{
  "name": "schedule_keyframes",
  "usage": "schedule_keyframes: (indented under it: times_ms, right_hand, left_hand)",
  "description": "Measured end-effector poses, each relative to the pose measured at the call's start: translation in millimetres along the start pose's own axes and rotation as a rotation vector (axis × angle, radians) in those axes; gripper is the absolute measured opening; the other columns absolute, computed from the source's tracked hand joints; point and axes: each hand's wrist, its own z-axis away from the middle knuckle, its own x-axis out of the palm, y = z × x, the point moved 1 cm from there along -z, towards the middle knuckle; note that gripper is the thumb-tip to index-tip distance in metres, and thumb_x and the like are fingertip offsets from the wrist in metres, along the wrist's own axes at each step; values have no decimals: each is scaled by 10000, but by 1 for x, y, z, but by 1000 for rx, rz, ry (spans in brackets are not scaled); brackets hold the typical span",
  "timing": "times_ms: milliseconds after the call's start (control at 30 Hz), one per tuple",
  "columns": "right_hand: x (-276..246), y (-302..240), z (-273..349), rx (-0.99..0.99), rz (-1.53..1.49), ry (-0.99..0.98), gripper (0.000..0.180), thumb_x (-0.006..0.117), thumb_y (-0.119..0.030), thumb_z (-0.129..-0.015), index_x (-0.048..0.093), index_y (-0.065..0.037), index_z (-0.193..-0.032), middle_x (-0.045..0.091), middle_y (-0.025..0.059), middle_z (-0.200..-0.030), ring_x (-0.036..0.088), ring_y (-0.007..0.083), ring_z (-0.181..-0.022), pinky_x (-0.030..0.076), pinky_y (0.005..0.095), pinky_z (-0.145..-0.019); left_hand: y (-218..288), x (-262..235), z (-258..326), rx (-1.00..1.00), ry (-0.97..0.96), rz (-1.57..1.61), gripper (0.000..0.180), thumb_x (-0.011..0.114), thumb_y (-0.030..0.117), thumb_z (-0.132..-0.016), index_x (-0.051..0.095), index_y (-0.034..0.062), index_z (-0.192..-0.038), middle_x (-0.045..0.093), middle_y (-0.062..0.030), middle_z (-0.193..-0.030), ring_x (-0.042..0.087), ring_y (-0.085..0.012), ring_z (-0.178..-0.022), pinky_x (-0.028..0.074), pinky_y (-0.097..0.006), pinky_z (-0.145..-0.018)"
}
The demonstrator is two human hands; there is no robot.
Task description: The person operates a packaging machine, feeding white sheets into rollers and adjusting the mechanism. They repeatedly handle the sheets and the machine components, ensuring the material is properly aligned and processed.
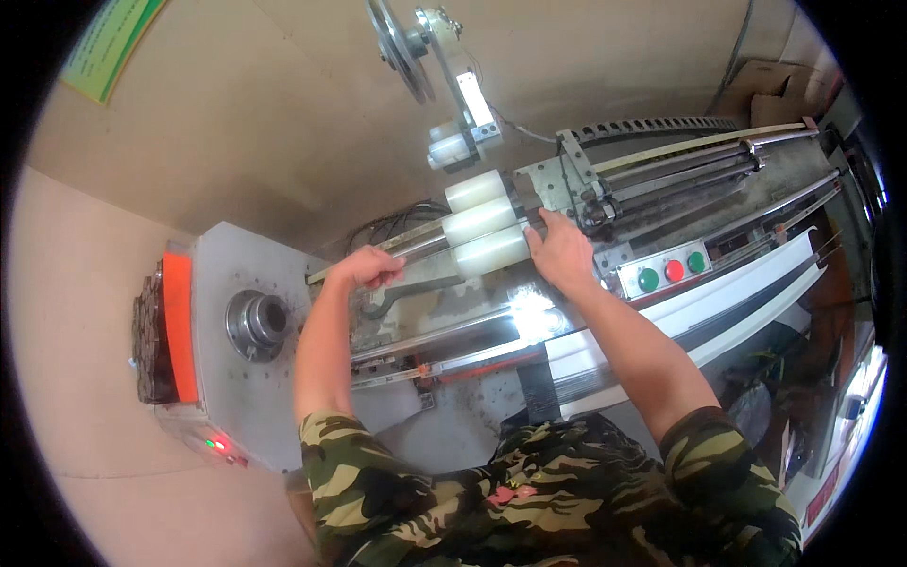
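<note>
My left hand (374, 267) is closed in a pinch just left of three white rollers (492, 251). A thin bright line, perhaps a wire, runs from near its fingertips across the rollers; what the fingers hold is too small to make out. My right hand (564, 251) rests at the rollers' right end, thumb and forefinger apart and touching or close to the dark bracket (518, 200) there. Its other fingers are partly hidden. Below the left hand a dark spanner-shaped tool (416, 292) lies on the machine bed.
A grey machine housing (219, 312) with a round metal chuck (258, 323) stands at left. A pulley wheel (401, 49) hangs above on an arm. Green and red buttons (674, 271) sit beside my right forearm. Metal rails (444, 335) and a white trough (746, 283) run along the front.
</note>
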Motion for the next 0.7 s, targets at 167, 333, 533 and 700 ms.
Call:
schedule_keyframes:
  times_ms: [167, 333, 533, 700]
  right_hand:
    - [3, 1, -1, 31, 3, -26, 499, 619, -329, -943, 594, -38, -1348, 618, 193, -1341, 614, 375, -1190, 491, 464, -1009]
    - [2, -4, 0, 55, 2, -27, 505, 623, -357, -933, 614, -52, -1335, 648, 189, -1296, 617, 379, -1183, 489, 466, -1008]
    - [7, 0, 0, 26, 33, 3, 511, 621, -376, -930, 621, -50, -1324, 653, 193, -1287, 621, 383, -1175, 494, 462, -998]
    - [11, 4, -1, 14, 35, 5, 515, 617, -377, -932, 614, -50, -1331, 656, 194, -1284, 623, 374, -1177, 491, 454, -1005]
  left_hand:
    - [-14, -5, -11, 77, -33, 23, 368, 704, 403, -929, 752, 50, -840, 633, -11, -652, 502, -93, -503, 371, -268, -463]
    - [-17, -4, -13, 106, -32, 7, 367, 691, 402, -936, 752, 55, -834, 636, -3, -650, 504, -87, -502, 374, -268, -460]
    - [-7, -1, 1, 153, -7, -68, 364, 666, 368, -962, 743, 44, -814, 630, 2, -612, 488, -75, -470, 355, -251, -453]
    - [-19, -4, -6, 150, -21, -4, 367, 667, 373, -960, 742, 41, -819, 626, 1, -608, 480, -74, -466, 348, -244, -447]
